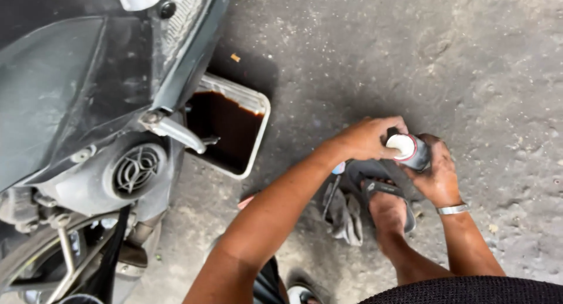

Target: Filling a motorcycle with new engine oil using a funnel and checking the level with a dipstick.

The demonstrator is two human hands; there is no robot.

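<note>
Grey canister (415, 151) gripped in right hand (438, 176), left hand (368, 138) pinching its white cap (401, 145). Drain pan (258, 128) of dark oil sits under scooter (88, 104); rag (346, 213) by sandalled foot (387, 210).

Roadside repair spot, scooter (88, 116), oil pan (258, 104)

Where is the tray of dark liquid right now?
In the head view, the tray sits left of centre on the ground, under the scooter, left of both hands.

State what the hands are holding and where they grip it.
Both hands hold one small dark bottle with a white cap. The right hand wraps its body from below; the left hand grips the capped top end.
</note>
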